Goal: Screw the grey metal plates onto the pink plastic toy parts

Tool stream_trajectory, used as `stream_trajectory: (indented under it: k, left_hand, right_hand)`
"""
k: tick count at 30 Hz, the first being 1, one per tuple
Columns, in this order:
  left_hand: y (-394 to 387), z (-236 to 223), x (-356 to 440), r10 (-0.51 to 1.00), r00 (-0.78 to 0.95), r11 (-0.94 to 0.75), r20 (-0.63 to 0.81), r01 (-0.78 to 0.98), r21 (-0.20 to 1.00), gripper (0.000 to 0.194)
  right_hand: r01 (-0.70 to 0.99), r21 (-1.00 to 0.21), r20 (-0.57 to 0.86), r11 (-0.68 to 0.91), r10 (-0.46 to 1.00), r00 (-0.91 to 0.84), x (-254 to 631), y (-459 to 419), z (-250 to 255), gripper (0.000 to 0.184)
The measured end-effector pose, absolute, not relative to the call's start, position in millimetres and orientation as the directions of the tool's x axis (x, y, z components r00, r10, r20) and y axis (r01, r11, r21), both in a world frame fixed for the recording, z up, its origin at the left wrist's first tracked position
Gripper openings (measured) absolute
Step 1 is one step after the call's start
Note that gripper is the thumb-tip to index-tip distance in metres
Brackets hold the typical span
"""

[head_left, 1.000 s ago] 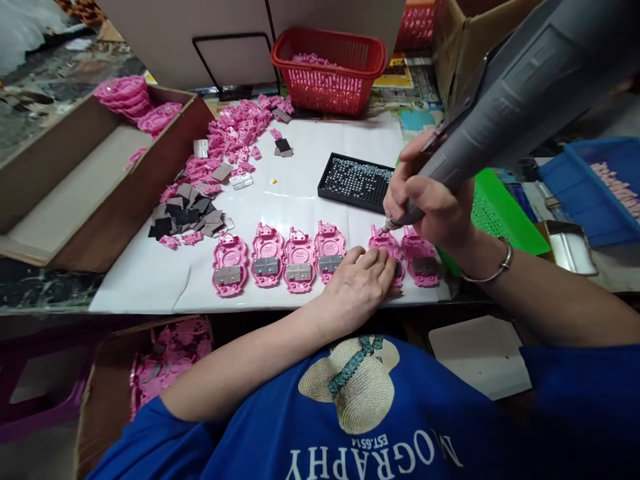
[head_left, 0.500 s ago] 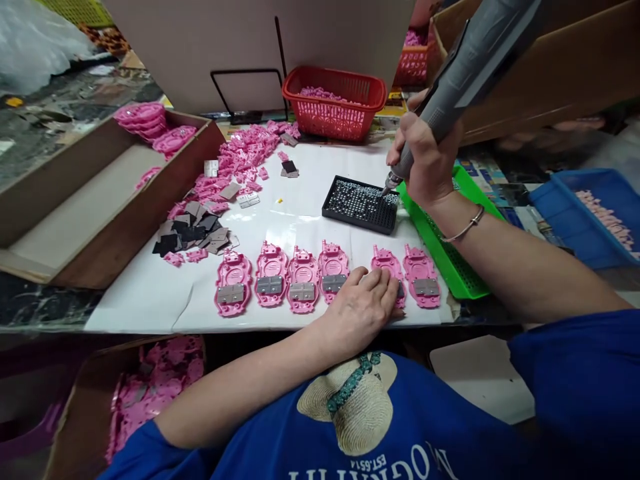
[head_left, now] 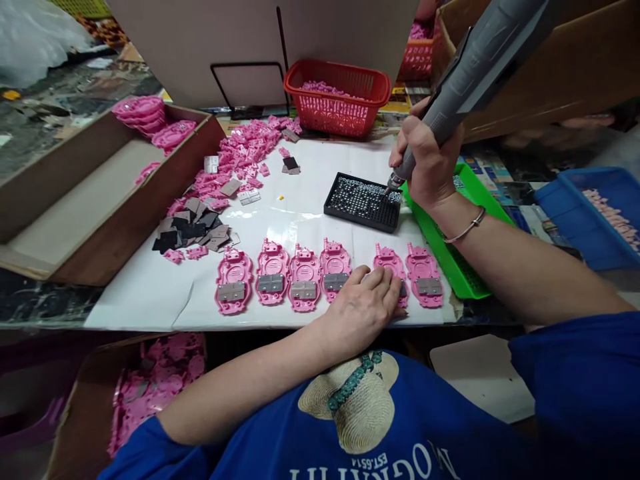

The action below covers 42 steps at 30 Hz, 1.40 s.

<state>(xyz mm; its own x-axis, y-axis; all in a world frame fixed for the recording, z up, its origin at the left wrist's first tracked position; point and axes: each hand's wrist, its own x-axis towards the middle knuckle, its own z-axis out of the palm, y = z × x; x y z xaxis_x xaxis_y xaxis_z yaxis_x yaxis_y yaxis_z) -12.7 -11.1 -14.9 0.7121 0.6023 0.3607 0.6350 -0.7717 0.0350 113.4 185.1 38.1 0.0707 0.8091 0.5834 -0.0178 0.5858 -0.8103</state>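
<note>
My right hand is wrapped around a grey electric screwdriver. Its bit points down into the right part of a black screw tray, whose perforated surface holds many small screws. Over the lower half of a pink plastic shell rests my left hand, fingers together and curled on it, pressing it to the table. The fingers hide most of that shell's dark cover plate. Another pink shell with a grey plate lies just to the right, and several more stretch in a row to the left.
At left stands a cardboard box with stacked pink shells. Beside it lie piles of pink parts and grey and black plates. A red basket is at the back, a green tray and blue bin at right.
My right hand has moved the screwdriver from the pink shell under my left hand up to the screw tray. My left hand has stayed on the shell. The view has shifted slightly.
</note>
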Motion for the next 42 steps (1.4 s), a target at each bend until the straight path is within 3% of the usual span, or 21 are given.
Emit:
stream_trajectory:
  k: [9, 31, 42]
  left_hand:
    - [-12, -12, -13, 0.614, 0.715, -0.769, 0.335, 0.637, 0.052, 0.044]
    - [-11, -13, -13, 0.617, 0.711, -0.769, 0.338, 0.636, 0.064, 0.044]
    - [-10, -13, -13, 0.607, 0.719, -0.775, 0.339, 0.630, 0.050, 0.043]
  right_hand:
    - [-0.107, -0.773, 0.621, 0.626, 0.780, 0.073, 113, 185, 39, 0.034]
    - [0.004, -0.821, 0.568, 0.571, 0.817, 0.103, 114, 186, 33, 0.031]
    - [-0.162, -0.790, 0.586, 0.592, 0.806, 0.087, 112, 148, 74, 0.025]
